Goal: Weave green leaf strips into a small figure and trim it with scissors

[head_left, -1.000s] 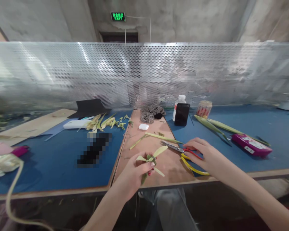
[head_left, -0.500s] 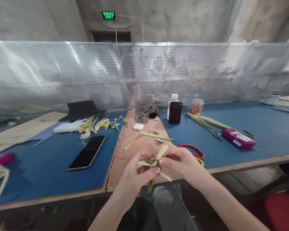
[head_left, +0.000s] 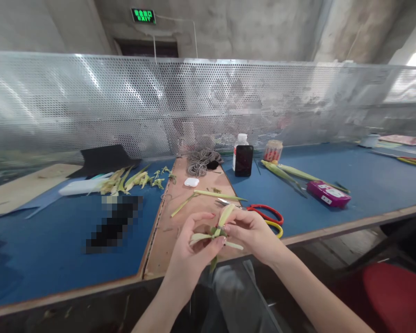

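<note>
Between my hands, over the table's front edge, is a small bundle of pale green leaf strips (head_left: 217,232) that cross at a darker green middle. My left hand (head_left: 194,245) grips it from the left, thumb on the middle and index finger raised. My right hand (head_left: 251,231) pinches the bundle from the right, by the upright strip. Scissors with red and yellow handles (head_left: 271,216) lie beside my right hand. Just beyond my hands, a long leaf strip (head_left: 215,194) and a thinner one rest on the brown board (head_left: 166,219).
A pixelated dark shape (head_left: 114,226) and leaf scraps (head_left: 135,179) are on the left. Further back are grey cord (head_left: 203,161), a white case (head_left: 192,182), a bottle (head_left: 241,138), an upright phone (head_left: 244,161) and a jar (head_left: 273,151). Long leaves (head_left: 284,175) and a purple pack (head_left: 328,193) lie right.
The view has shifted, so the table items appear further left. My left index finger is lifted further off the bundle. Both hands still hold it.
</note>
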Motion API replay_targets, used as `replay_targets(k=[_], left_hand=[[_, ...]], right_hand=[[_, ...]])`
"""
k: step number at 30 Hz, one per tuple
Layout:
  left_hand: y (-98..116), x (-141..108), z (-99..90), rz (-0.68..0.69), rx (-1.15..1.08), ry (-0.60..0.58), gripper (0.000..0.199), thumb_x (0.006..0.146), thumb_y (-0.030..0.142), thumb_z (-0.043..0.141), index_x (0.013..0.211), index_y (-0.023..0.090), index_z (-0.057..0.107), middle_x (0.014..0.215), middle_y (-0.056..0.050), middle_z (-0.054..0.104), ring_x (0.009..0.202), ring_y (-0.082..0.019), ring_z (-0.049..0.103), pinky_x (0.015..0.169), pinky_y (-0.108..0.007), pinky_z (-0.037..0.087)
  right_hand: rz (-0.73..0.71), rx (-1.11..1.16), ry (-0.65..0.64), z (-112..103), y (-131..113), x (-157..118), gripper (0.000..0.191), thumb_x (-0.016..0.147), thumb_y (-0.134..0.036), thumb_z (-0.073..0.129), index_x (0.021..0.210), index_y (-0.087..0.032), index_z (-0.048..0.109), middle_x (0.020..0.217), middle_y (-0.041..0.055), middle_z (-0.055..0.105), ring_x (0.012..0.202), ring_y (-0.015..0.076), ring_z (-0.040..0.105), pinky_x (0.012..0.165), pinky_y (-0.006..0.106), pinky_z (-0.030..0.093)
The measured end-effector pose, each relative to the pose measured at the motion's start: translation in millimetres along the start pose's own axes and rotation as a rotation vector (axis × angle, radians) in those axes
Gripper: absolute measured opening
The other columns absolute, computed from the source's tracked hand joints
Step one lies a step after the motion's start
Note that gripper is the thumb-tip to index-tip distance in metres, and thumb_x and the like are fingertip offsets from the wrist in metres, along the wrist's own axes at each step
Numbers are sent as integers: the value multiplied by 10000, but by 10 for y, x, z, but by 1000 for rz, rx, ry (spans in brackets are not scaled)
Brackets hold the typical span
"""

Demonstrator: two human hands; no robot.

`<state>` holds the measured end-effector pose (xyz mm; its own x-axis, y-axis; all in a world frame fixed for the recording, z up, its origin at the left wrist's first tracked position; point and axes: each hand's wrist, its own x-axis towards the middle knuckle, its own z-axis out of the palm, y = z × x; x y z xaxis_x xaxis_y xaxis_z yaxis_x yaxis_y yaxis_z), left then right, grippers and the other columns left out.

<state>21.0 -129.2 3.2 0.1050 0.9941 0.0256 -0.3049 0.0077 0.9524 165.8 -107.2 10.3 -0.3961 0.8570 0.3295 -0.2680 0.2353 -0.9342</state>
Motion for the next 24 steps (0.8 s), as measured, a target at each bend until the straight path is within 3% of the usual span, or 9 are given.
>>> replay_targets(k=[7, 16, 19, 21, 23, 24], left_hand=[[0, 28, 72, 28, 25, 38, 363, 593, 248, 711, 907, 195, 534, 719, 8, 643, 591, -95, 566, 568, -180, 451], [-29, 83, 163, 18, -14, 68, 315, 578, 235, 717, 844, 173, 559, 675, 19, 638, 605, -84, 566, 589, -168, 454], [-71, 151, 136, 44, 25, 93, 247, 592, 247, 712, 768, 162, 561, 665, 23, 624, 600, -78, 554, 565, -160, 440], [-97, 212, 93, 75, 88, 119, 228, 605, 255, 708, 756, 159, 568, 692, 17, 627, 624, -83, 559, 569, -161, 437], [-114, 278, 37, 93, 127, 152, 228, 609, 261, 710, 757, 155, 574, 720, 8, 637, 658, -90, 568, 589, -163, 438], [-120, 310, 6, 91, 130, 167, 236, 608, 266, 712, 765, 153, 575, 731, 3, 643, 669, -92, 571, 595, -163, 436]], right_hand=[[-37, -30, 57, -46, 49, -1, 55, 757, -205, 609, 761, -194, 662, 853, 13, 513, 739, 107, 516, 672, 244, 429], [-294, -339, 121, -70, 40, 33, 91, 795, -163, 543, 777, -202, 624, 874, 34, 506, 835, 147, 515, 753, 291, 423], [-292, -632, 58, -171, -17, 16, 162, 839, -171, 476, 916, -216, 611, 979, 56, 524, 889, 155, 518, 773, 292, 433], [-241, -949, 45, -333, -28, -7, 224, 849, -173, 451, 1032, -204, 576, 1032, 82, 534, 920, 178, 513, 790, 319, 436], [-149, -1372, 129, -562, 14, -43, 256, 823, -186, 493, 1065, -138, 563, 969, 124, 570, 928, 240, 503, 810, 401, 420], [-75, -1573, 187, -685, 53, -65, 208, 794, -202, 538, 959, -97, 607, 859, 141, 588, 845, 266, 520, 758, 432, 432]])
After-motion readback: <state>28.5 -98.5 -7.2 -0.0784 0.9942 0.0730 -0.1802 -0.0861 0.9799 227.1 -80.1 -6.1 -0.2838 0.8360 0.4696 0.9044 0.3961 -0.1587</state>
